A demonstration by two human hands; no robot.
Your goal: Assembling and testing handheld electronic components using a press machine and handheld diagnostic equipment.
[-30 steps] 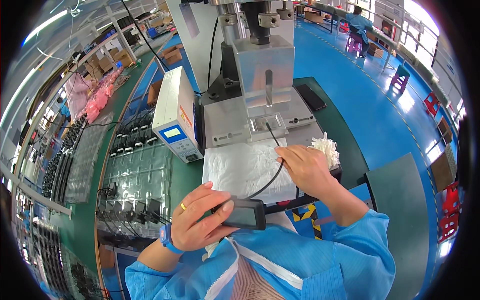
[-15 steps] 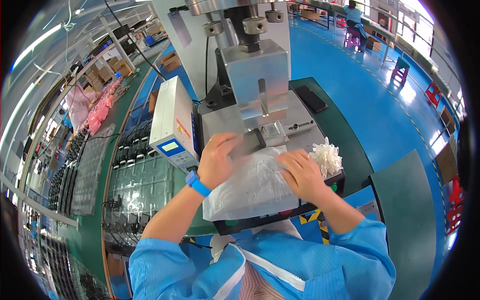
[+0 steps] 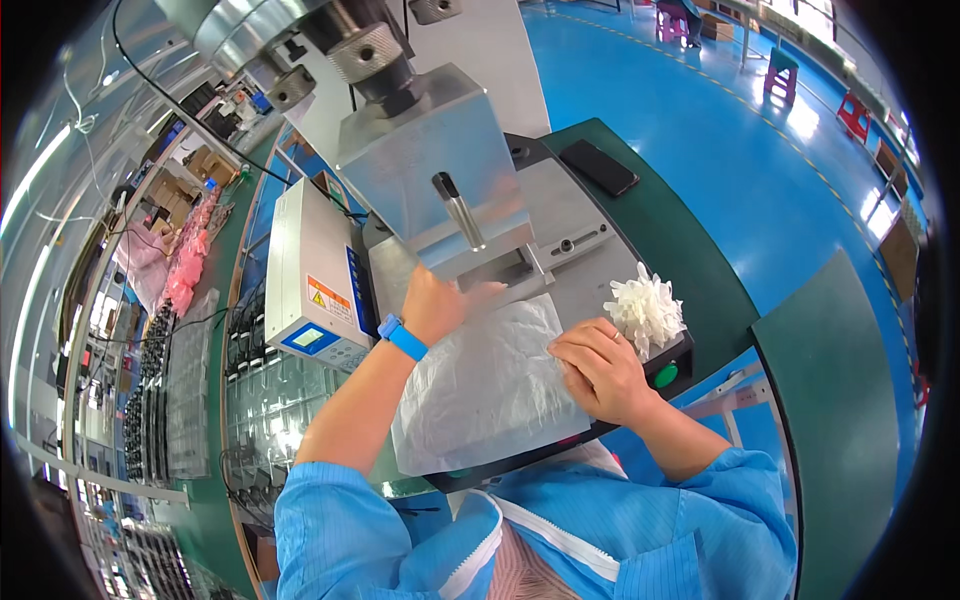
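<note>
My left hand (image 3: 437,306) reaches toward the metal fixture (image 3: 542,272) under the press head (image 3: 430,165). Its fingers are blurred and partly hidden, so their grip is unclear. Beside those fingers a dark rectangular piece (image 3: 512,270) lies in the fixture. My right hand (image 3: 603,372) is closed, with fingers curled together at the right edge of a white translucent plastic sheet (image 3: 480,385); what they hold, if anything, is hidden. The sheet drapes over the front of the press base. Just beyond my right hand stands a bunch of whitish, finger-like pieces (image 3: 645,308).
A white control box (image 3: 312,265) with a small screen stands left of the press. A black phone (image 3: 600,167) lies on the green table (image 3: 670,215) at the back right. A green button (image 3: 664,376) sits on the base's right corner. Clear trays (image 3: 285,400) lie at left.
My left hand has moved forward toward the fixture, and the dark piece it carried now lies under the press head. My right hand's fingers have curled in. The view has shifted and tilted.
</note>
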